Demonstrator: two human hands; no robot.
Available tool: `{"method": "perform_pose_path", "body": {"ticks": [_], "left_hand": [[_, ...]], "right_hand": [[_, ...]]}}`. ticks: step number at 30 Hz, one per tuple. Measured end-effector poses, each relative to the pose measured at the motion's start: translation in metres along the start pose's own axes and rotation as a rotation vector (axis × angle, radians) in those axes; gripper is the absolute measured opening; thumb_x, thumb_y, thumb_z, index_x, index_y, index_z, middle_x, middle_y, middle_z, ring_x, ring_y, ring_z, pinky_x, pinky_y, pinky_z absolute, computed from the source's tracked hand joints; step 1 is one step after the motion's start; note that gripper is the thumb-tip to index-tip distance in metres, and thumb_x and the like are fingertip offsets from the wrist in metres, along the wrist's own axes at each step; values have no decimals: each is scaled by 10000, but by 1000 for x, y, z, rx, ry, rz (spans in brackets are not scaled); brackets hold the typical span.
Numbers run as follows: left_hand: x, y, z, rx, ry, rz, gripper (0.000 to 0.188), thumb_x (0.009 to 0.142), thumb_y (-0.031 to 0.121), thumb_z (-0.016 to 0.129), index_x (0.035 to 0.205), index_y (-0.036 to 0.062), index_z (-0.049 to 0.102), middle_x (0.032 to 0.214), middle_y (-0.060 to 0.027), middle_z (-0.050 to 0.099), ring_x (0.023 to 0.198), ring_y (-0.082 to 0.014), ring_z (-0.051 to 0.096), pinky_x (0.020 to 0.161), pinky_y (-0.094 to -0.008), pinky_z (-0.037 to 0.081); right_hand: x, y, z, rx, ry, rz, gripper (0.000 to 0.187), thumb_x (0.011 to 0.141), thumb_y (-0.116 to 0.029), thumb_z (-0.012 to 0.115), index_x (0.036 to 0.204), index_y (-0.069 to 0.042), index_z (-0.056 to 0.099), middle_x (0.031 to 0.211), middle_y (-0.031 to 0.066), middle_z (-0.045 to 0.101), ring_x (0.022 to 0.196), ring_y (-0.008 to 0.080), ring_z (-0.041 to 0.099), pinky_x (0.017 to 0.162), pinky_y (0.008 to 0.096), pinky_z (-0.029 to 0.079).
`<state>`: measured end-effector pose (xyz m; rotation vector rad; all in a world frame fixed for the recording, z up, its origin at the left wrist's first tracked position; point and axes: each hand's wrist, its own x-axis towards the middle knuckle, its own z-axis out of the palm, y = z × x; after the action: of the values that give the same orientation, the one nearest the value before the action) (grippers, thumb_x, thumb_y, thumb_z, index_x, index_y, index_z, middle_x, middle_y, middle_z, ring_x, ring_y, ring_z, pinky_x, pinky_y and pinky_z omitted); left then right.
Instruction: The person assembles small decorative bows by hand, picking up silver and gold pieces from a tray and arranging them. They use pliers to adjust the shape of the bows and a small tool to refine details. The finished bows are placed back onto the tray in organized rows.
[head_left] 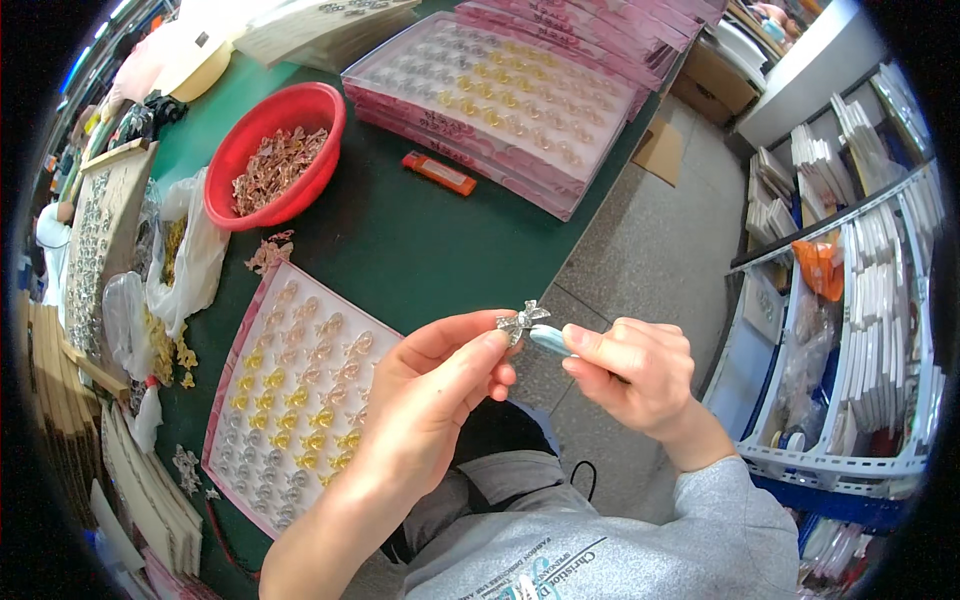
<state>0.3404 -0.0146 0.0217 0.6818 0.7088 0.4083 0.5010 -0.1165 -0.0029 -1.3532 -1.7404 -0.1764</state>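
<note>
Over my lap, my left hand (435,385) pinches a silver bow-shaped ornament (520,320) between thumb and fingers. My right hand (640,372) grips a small tool with a smooth pale blue body (551,340). Its tip is right at the ornament's side; whether the two touch is too small to tell. Partly behind my left hand and forearm lies a pink-edged display tray (225,400), with rows of rose, gold and silver coloured ornaments on a white pad. Most of the tool is hidden inside my right fist.
On the green table (390,250) stands a red bowl (335,125) of loose rose-coloured pieces. An orange-red small box (438,173) lies by stacked pink trays (460,140). Plastic bags (190,265) and boards (145,480) crowd the left. A white-blue shelf rack (830,430) stands right.
</note>
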Motion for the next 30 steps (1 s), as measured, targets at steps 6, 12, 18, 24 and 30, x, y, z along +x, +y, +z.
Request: {"method": "perform_pose_path", "body": {"ticks": [6,12,18,24,30], "left_hand": [[-1,1,-2,18,3,15,216,813,65,569,997,-48,560,853,-83,600,683,-98,551,614,-198,460],[-2,0,-7,41,5,42,223,808,63,577,997,-55,561,850,-87,602,676,-97,548,597,-199,456],[-4,0,-9,71,27,55,221,806,62,579,991,-58,567,842,-82,600,671,-96,548,586,-199,455],[-5,-2,-10,82,33,74,221,805,65,581,988,-57,570,834,-83,600,672,-96,551,585,-200,457],[-5,-2,-10,74,38,90,222,808,68,577,992,-56,568,834,-85,599,675,-97,551,592,-200,460]], "right_hand": [[3,-2,1,85,-2,57,311,679,-31,685,966,-8,566,576,47,545,399,135,465,347,252,351],[3,-3,3,168,-23,96,304,684,-16,676,967,1,568,689,96,614,447,155,532,387,254,411],[2,-5,7,226,-12,148,261,701,-22,667,945,5,579,788,126,640,548,179,611,460,257,475],[0,-8,8,237,-14,221,239,717,-35,660,938,5,579,807,129,643,604,180,636,502,248,493],[0,-14,8,439,-35,471,211,747,-47,638,939,15,578,851,129,642,671,144,635,556,237,492]]}}
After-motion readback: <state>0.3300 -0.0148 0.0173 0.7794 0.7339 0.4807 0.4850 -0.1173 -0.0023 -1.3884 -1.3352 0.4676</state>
